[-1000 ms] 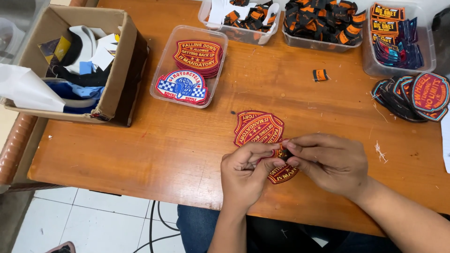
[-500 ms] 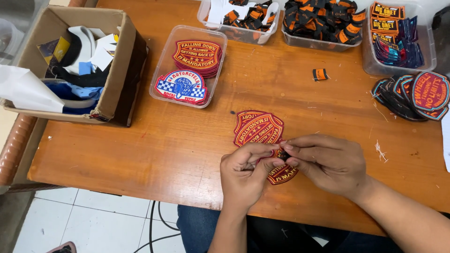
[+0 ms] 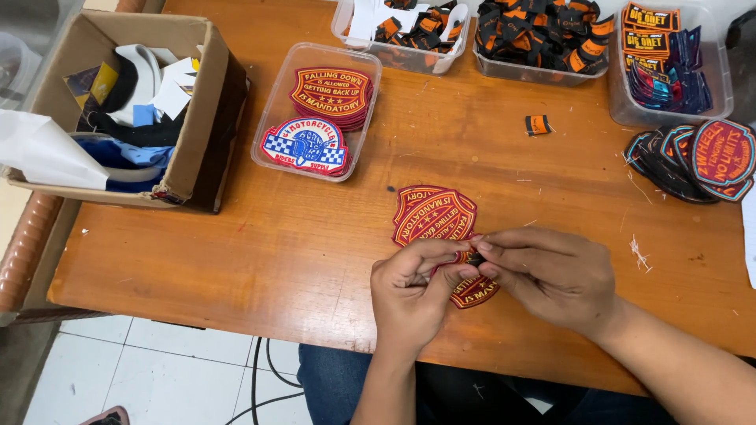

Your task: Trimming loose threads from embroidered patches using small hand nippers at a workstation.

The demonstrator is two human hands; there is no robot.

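Note:
My left hand (image 3: 409,291) and my right hand (image 3: 547,271) meet near the table's front edge. Together their fingertips pinch a red embroidered patch (image 3: 476,290), whose lower edge shows beneath them, along with a small dark piece at the pinch. Just behind the hands lies a small stack of the same red shield-shaped patches (image 3: 435,212) on the wooden table (image 3: 299,236).
A clear tray (image 3: 272,130) holds red patches and a blue checkered patch. A cardboard box (image 3: 197,118) of scraps stands at the left. Clear bins of small black-and-orange labels (image 3: 543,35) line the back. Round dark patches (image 3: 701,157) are piled at the right, and a loose label (image 3: 538,124) lies nearby.

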